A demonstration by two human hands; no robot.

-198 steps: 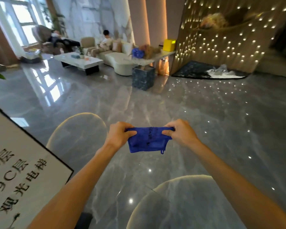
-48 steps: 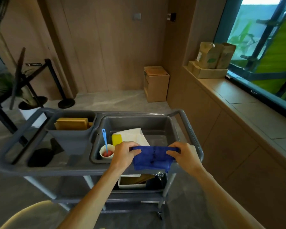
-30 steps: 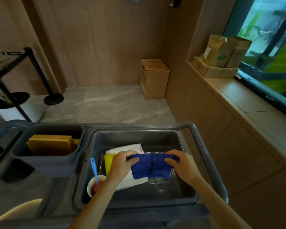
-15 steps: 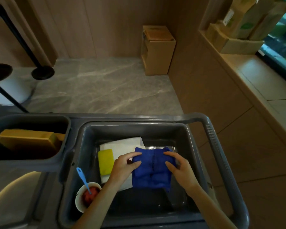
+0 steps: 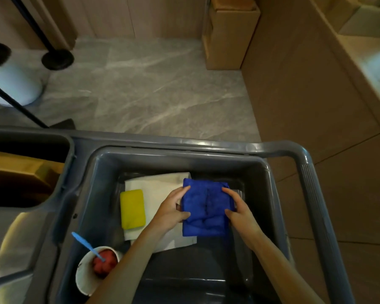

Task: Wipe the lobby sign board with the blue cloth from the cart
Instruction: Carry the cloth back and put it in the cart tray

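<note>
The folded blue cloth [image 5: 205, 209] lies low inside the grey bin [image 5: 270, 194] on top of the grey cart [image 5: 312, 185], partly over a white sheet [image 5: 160, 189]. My left hand [image 5: 173, 210] grips the cloth's left edge, thumb under and fingers on top. My right hand [image 5: 237, 210] holds its right edge the same way. The lobby sign board is out of view.
A yellow sponge [image 5: 132, 209] lies left of the cloth. A white cup of red stuff with a blue spoon [image 5: 99, 265] stands at the bin's near left corner. A second bin [image 5: 29, 172] holds wooden blocks. A cardboard box [image 5: 228, 34] and wood-panelled ledge stand beyond.
I turned from the lobby floor to the cart, carrying the cloth stretched between both hands. Over the last second both hands lowered it into the bin onto the white sheet.
</note>
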